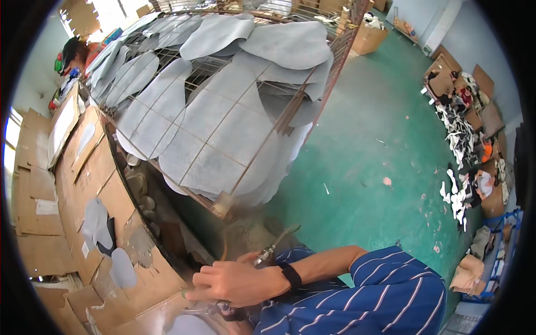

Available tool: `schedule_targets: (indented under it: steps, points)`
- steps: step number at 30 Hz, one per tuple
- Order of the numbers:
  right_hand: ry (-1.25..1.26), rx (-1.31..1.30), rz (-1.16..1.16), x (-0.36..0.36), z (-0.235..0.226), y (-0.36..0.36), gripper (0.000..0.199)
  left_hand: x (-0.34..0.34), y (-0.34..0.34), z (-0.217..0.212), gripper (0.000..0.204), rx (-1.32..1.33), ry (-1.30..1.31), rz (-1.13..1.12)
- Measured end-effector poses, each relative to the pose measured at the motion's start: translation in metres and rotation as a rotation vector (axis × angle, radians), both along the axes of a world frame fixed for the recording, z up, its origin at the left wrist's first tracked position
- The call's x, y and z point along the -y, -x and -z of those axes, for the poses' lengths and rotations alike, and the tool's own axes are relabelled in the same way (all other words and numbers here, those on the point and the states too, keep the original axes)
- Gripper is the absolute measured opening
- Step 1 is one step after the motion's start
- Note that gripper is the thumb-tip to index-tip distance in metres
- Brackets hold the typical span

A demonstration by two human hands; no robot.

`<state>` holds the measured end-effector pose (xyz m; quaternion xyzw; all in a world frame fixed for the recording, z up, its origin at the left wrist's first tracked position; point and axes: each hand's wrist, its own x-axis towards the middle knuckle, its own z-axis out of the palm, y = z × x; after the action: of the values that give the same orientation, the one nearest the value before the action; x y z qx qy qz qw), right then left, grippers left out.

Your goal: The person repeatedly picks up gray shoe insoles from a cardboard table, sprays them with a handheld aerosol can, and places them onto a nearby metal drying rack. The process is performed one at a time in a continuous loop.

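The right hand [237, 282] is reaching across the body at about six o'clock in the head view, its fingers curling around something small near the lower edge. What they are gripping is mostly hidden beneath the hand, so I cannot tell exactly what it is. A black wristband [291, 275] is sitting on that wrist, and the striped blue sleeve [385, 290] is filling the five o'clock corner.

A metal spray gun [272, 248] is poking up just behind the knuckles, toward twelve o'clock of the hand, its thin lever pointing up and right. Whether the right fingers are touching it is unclear. The left hand is not showing clearly; whatever is holding the gun is lying hidden behind the right hand.

A wire rack [223, 120] is tilting through the centre and eleven o'clock area, carrying overlapping grey sheets [218, 131]. Cardboard-covered surfaces [84, 184] are stretching along nine o'clock, with two grey cut pieces [97, 223] lying on them. The green floor [368, 139] is running toward two o'clock, where heaps of scraps [460, 139] are blurring at the rim.
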<state>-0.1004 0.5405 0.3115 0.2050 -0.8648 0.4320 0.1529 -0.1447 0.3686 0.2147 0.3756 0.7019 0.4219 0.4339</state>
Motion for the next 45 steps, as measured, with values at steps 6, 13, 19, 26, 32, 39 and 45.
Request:
schedule_targets:
  steps: [6, 13, 19, 26, 32, 39, 45]
  points:
    - [0.169, 0.101, -0.079, -0.018, 0.018, -0.004, 0.062, -0.016, 0.024, 0.003, 0.045, 0.16, -0.281, -0.144]
    - [0.22, -0.061, 0.115, -0.03, -0.01, 0.017, 0.051, -0.04, 0.033, 0.003, 0.044, 0.411, -0.629, -0.194]
    - [0.474, 0.153, 0.083, -0.096, -0.059, -0.035, 0.058, -0.073, 0.003, 0.015, 0.043, 0.743, -0.945, -0.16]
    - [0.987, -0.349, 1.153, -0.407, -0.002, -0.06, 0.038, -0.123, -0.011, -0.015, 0.043, 0.284, -0.968, -0.679]
    - [0.984, -0.283, 1.381, -0.594, 0.089, 0.027, 0.047, -0.127, 0.022, 0.005, 0.044, -0.089, -0.863, -0.603]
    - [0.805, 0.021, 1.34, -0.677, 0.111, -0.043, 0.045, -0.121, 0.03, 0.003, 0.033, 0.013, -0.628, -0.413]
    - [0.962, 0.245, 1.188, -0.721, 0.094, -0.051, 0.055, -0.115, 0.031, -0.003, 0.032, 0.243, -0.664, -0.402]
